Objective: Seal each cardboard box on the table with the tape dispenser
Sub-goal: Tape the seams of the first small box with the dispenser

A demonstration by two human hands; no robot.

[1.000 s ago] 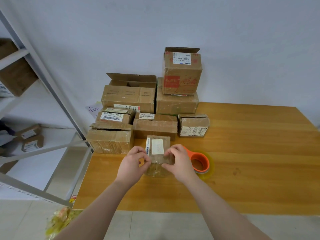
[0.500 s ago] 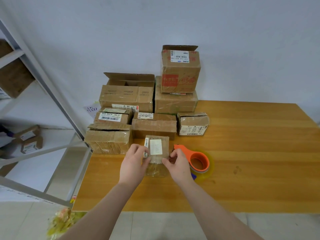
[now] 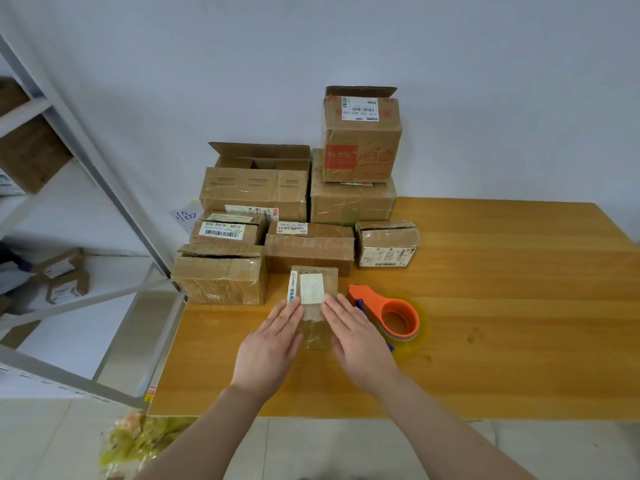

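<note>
Small box [image 3: 313, 289] near surface's [image 3: 502, 358] left edge
Left grip [image 3: 273, 344], right grip [image 3: 358, 341] press it flat-fingered; stacked boxes [image 3: 304, 249] behind, tape dispenser [image 3: 398, 318] beside.

Entry, as I log it from my remote feed. Item one: bare left hand [image 3: 273, 344] on bare left forearm [image 3: 207, 438]. Item two: bare right hand [image 3: 360, 344] on bare right forearm [image 3: 450, 434]. Both forearms are uncovered down to the frame's lower edge.

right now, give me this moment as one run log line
left hand: flat on small box | right hand: flat on small box | tape dispenser: lying on table, right of box
</note>
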